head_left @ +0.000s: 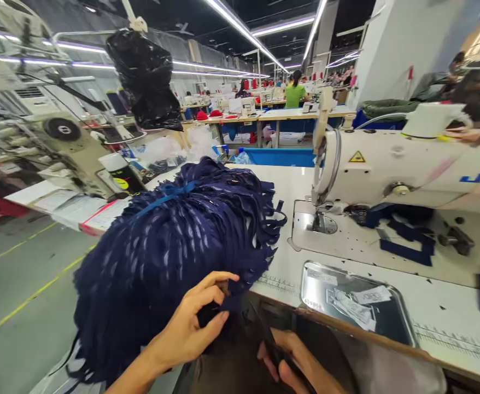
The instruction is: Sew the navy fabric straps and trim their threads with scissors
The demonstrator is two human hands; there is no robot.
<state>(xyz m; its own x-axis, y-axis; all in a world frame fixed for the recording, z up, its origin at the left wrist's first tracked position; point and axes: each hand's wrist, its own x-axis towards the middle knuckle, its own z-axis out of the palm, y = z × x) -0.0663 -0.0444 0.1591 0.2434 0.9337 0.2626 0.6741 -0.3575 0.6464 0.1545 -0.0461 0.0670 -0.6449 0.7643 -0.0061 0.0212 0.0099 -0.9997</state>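
I have the left hand [194,320] at 7 o'clock, beside the lower right edge of a big bundle of navy strips [158,257]. Its fingers are curled, with the thumb just beneath them, and I cannot tell whether that grip is closed on a strip or only next to it. The right hand [295,358] is at 5 o'clock, its grip wrapped around dark scissors [269,336] whose blades point up and left, toward the loose ends near my left fingers

The bundle fills my view around 8 o'clock, lying on the white worktop [287,189] and spilling over its front edge, with a blue tie [164,200] across its top. At 3 o'clock I see the sewing machine [391,167], with navy pieces [410,249] lying under its arm. At 4 o'clock a shiny metal tray [388,324] sits near the front edge of the worktop, holding white labels [371,295]

A black plastic bag [144,79] hangs at 11 o'clock. Another machine [65,145] stands at 10 o'clock, and a person in a green top [294,96] is at 1 o'clock, well apart from my hands
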